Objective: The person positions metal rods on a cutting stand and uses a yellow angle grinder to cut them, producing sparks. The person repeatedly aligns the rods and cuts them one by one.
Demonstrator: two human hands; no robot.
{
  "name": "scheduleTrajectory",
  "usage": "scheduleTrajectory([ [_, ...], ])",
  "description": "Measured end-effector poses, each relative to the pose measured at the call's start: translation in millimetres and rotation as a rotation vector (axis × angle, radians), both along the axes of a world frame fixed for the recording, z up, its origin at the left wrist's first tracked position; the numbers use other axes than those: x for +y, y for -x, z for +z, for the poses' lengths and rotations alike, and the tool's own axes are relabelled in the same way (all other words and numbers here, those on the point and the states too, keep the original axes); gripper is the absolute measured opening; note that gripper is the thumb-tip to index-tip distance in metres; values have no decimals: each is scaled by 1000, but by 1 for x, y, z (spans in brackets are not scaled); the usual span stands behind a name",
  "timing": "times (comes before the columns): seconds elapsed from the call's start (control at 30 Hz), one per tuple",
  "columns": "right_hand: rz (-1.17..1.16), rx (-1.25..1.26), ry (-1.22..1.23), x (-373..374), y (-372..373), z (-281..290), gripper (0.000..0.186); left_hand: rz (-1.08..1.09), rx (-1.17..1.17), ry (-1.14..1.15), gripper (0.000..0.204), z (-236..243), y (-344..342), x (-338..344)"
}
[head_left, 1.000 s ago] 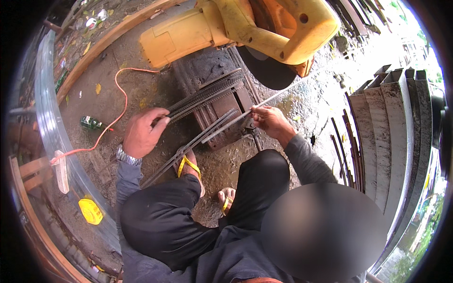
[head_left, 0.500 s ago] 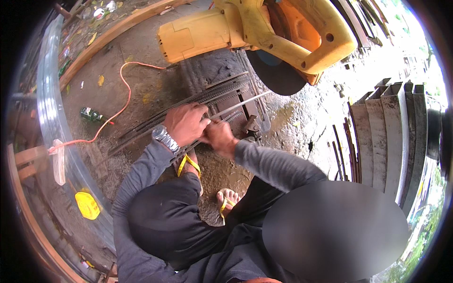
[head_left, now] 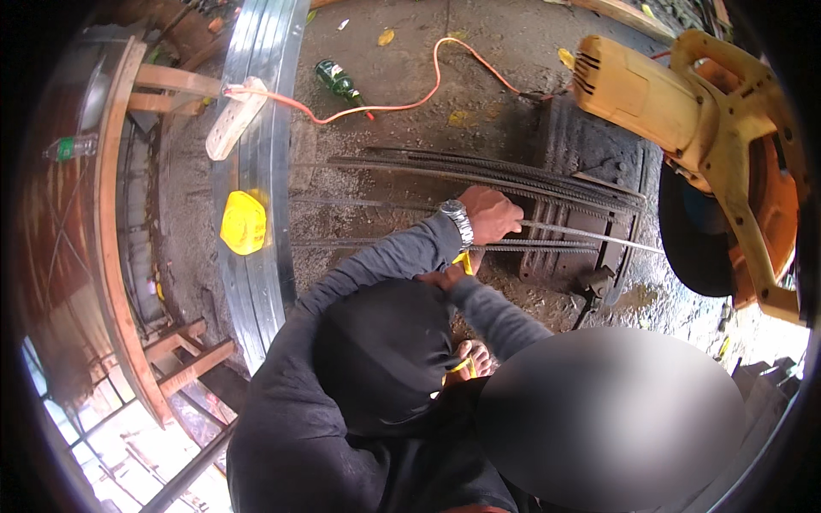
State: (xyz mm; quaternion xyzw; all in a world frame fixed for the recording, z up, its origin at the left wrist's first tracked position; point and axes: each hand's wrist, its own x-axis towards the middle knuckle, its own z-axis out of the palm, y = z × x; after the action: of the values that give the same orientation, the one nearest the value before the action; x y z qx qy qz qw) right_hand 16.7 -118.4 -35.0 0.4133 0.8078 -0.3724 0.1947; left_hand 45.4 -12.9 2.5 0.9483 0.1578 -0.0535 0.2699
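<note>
Shiny grooved metal strip (head_left: 256, 171) at left, long edge bordering open gritty floor (head_left: 385, 73). Right hand (head_left: 441, 278), partly behind black-clad knee (head_left: 385, 355) — can't tell its grip. Left hand (head_left: 492, 214) pinches thin steel rod (head_left: 590, 233) — long axis left-right over dark metal base (head_left: 590, 141), right end toward yellow chop saw (head_left: 637, 94).

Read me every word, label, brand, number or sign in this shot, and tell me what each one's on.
No text can be read here.
Green bottle: label too small to read.
Clear plastic bottle: green label, too small to read.
Wristwatch: any markings too small to make out.
Yellow power saw: no lettering I can make out.
</note>
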Motion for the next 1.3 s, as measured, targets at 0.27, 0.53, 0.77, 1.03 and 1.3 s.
scheduleTrajectory([
  [0.27, -523, 373, -8, 17, -165, 82, 24, 170, 71, -44, 21, -22, 63, -2],
  [0.53, -779, 245, -579, 71, -151, 20, 18, 349, 36, -154, 27, -20, 108, -4],
  [0.77, -535, 82, -738, 91, -141, -17, 13, 456, 29, -55, 32, -10, 100, -6],
  [1.03, -593, 167, -731, 82, -135, -8, 11, 529, -73, -353, 42, -24, 135, 59],
  [1.3, -720, 313, -607, 62, -136, 9, 15, 482, 126, -146, 33, -34, 172, 90],
])
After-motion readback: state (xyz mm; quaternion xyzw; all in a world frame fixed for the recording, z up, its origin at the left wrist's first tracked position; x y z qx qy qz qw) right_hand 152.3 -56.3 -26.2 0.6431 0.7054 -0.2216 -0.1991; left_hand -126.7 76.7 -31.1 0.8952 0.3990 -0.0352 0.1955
